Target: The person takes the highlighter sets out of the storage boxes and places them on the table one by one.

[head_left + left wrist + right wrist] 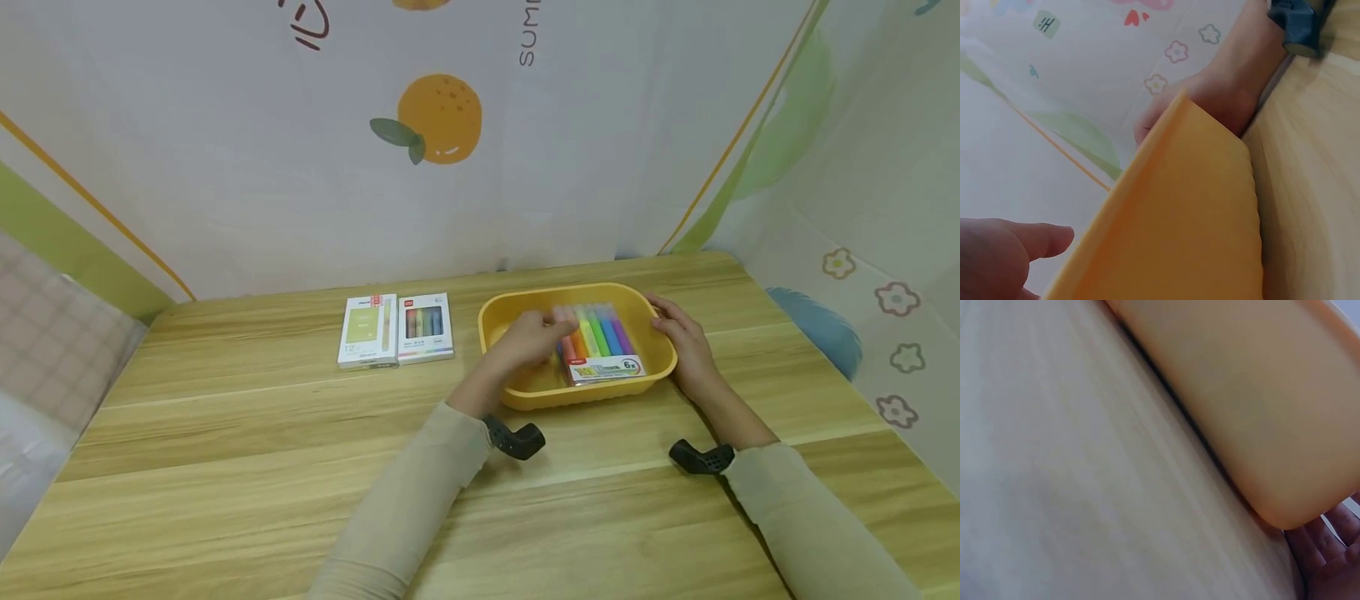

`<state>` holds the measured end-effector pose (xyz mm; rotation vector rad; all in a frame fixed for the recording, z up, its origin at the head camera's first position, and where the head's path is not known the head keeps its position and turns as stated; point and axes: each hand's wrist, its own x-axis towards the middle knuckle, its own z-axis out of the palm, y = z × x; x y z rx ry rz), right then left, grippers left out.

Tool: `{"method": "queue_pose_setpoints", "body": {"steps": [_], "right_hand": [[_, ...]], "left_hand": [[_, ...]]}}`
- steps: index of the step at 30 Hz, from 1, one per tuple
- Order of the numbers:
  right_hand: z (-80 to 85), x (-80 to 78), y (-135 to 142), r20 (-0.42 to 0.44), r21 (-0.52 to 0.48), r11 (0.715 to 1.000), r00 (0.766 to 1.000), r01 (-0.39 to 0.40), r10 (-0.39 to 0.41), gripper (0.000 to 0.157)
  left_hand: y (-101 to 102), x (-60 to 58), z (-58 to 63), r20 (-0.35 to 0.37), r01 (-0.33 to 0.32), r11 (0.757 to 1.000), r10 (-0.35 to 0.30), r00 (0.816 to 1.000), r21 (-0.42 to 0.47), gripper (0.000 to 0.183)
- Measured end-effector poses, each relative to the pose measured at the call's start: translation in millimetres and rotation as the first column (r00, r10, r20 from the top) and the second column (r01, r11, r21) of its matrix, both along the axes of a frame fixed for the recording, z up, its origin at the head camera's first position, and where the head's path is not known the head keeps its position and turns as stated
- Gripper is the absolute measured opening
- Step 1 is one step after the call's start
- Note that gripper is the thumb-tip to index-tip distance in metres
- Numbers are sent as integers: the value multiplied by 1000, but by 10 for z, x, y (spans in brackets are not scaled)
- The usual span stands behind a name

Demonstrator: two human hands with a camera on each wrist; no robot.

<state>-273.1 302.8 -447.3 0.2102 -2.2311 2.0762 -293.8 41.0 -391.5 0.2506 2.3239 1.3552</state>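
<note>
The worktop bore, toward its far right corner, a yellow basket; the right hand grasped the basket's right rim, while the left hand, its grip impossible to tell, reached inside to the marker pack

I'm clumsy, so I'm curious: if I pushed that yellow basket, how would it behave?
Most likely the yellow basket would slide along the table rather than tip, since it looks low and wide. Its smooth, plastic look suggests it is fairly stiff. The pack of markers inside might shift, as there is bare room beside it.
</note>
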Motion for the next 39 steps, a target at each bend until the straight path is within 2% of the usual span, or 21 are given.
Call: {"method": "queue_pose_setpoints", "body": {"steps": [6,15,20,28,33,36,39], "right_hand": [[-3,4,1,3,-7,1000,1000,6,-6,48],[-8,12,-17,13,-11,1000,1000,20,-20,47],[6,10,-24,7,-18,1000,1000,24,-24,47],[30,10,-28,7,-18,1000,1000,21,-21,47],[29,6,-23,9,-23,1000,1000,12,-12,47],[24,2,-21,13,-37,999,1000,6,-6,47],[19,-3,-17,11,-44,999,1000,6,-6,47]], "left_hand": [[18,-15,28,48,3,1000,-4,999,22,56],[42,-15,39,51,-11,999,10,999,32,51],[62,-19,47,62,-35,996,30,998,85,53],[75,-20,78,178,-93,967,51,983,237,66],[60,-33,96,258,-113,935,25,966,335,59],[51,-38,105,274,-99,929,-3,962,357,54],[53,-39,111,270,-85,933,-13,963,351,55]]}}
